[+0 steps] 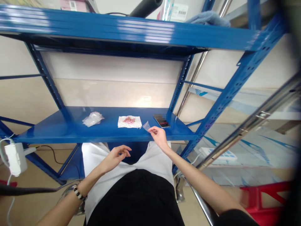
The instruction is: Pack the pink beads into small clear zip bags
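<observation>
My right hand (pixel 158 135) pinches a small clear zip bag (pixel 146 126) by its edge, just above the front of the blue shelf (pixel 110 131). Over my lap hovers my left hand (pixel 118 153), holding nothing, its fingers loosely bent and apart. On the shelf between them lies a white paper sheet (pixel 121 124) bearing a small heap of pink and reddish beads or bits (pixel 129 120), too small to make out exactly. A pile of clear plastic bags (pixel 92 119) rests to the left. Right of the paper is a dark phone (pixel 161 120).
An upper blue shelf (pixel 98 29) crosses above the work surface, with a dark tube (pixel 147 8) and a blue cloth (pixel 209 18) on it. Blue uprights flank both sides. A white power adapter (pixel 15 158) hangs at left; a red plastic stool (pixel 263 201) stands at lower right.
</observation>
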### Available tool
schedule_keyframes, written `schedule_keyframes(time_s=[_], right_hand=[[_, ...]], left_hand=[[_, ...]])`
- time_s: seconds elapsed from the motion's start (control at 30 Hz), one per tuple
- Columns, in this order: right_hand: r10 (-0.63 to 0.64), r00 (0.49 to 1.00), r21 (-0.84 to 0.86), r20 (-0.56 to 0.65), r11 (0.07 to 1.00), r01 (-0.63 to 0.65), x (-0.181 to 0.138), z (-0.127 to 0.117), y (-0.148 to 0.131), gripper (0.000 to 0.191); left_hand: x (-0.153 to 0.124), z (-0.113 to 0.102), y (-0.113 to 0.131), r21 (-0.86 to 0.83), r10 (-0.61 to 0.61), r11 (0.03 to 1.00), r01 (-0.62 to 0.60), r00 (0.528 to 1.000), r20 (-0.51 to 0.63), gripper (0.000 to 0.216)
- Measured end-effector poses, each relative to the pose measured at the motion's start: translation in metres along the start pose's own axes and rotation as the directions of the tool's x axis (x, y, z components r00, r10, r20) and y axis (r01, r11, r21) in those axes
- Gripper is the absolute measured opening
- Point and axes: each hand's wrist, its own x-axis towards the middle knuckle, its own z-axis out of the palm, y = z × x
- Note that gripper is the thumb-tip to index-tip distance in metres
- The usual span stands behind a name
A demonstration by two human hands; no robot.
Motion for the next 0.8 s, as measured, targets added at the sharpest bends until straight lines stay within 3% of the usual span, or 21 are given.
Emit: schedule_keyframes(time_s=[0.07,0.17,0.23,0.33,0.43,0.53,0.63,0.8], right_hand=[[0.115,0.992,0.316,-0.053,0.944,-0.093,-0.02,-0.002,-0.012,0.005],[0.263,0.962,0.619,0.072,0.745,-0.249,-0.054,0.006,-0.035,0.019],[0.325,0.921,0.677,0.215,0.63,-0.381,-0.074,0.018,-0.045,0.023],[0.361,0.854,0.644,0.374,0.562,-0.519,-0.09,0.039,-0.041,0.024],[0.419,0.789,0.577,0.449,0.538,-0.615,-0.089,0.05,-0.026,0.025],[0.504,0.756,0.518,0.419,0.551,-0.654,-0.085,0.05,-0.017,0.023],[0.504,0.768,0.465,0.395,0.611,-0.64,-0.09,0.046,-0.022,0.022],[0.414,0.789,0.399,0.455,0.697,-0.596,-0.097,0.039,-0.033,0.023]], left_hand=[[-0.008,0.006,0.0,-0.069,-0.017,0.998,0.015,0.999,-0.029,0.032],[-0.006,0.017,0.0,-0.178,-0.044,0.984,0.022,0.992,-0.119,0.043],[0.002,0.024,-0.003,-0.252,-0.049,0.968,-0.001,0.98,-0.191,0.048],[0.014,0.031,-0.016,-0.339,-0.095,0.941,0.014,0.97,-0.225,0.051],[0.022,0.033,-0.029,-0.417,-0.189,0.901,0.12,0.974,-0.128,0.053],[0.021,0.033,-0.033,-0.45,-0.221,0.876,0.175,0.974,-0.051,0.056],[0.012,0.036,-0.029,-0.405,-0.191,0.902,0.15,0.98,-0.062,0.049],[0.001,0.044,-0.019,-0.332,-0.109,0.94,0.079,0.991,-0.071,0.036]])
